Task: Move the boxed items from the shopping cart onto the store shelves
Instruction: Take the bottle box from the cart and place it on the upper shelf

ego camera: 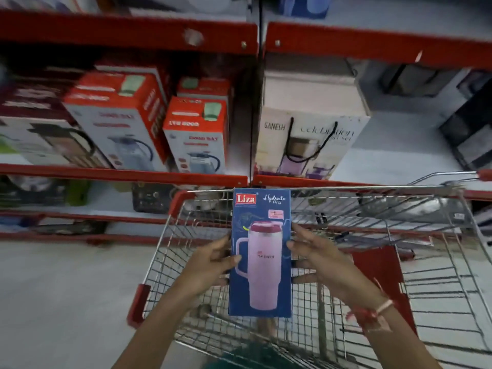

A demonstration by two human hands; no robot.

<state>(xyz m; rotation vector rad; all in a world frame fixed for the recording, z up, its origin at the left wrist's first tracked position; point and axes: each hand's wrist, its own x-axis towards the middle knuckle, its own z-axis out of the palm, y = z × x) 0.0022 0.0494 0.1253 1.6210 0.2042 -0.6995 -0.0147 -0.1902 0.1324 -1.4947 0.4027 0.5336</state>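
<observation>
Fingers: my left hand [210, 262] and right hand [316, 259] clasp the blue Liza tumbler box [259, 251] between them.
Box: upright above the shopping cart [372, 288].
Progress: I judge shelving pending; shelf [386, 155] beyond fingers.

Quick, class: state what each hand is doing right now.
Left hand: closed on the blue box, left edge.
Right hand: closed on the same box, right edge.

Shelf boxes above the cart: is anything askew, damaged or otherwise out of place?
Yes, mildly. The large red-and-white jug box on the middle shelf appears to lean left, out of line with the smaller upright one beside it. No damage or spill shows. The blue Liza box is held upright between the left hand and right hand.
</observation>
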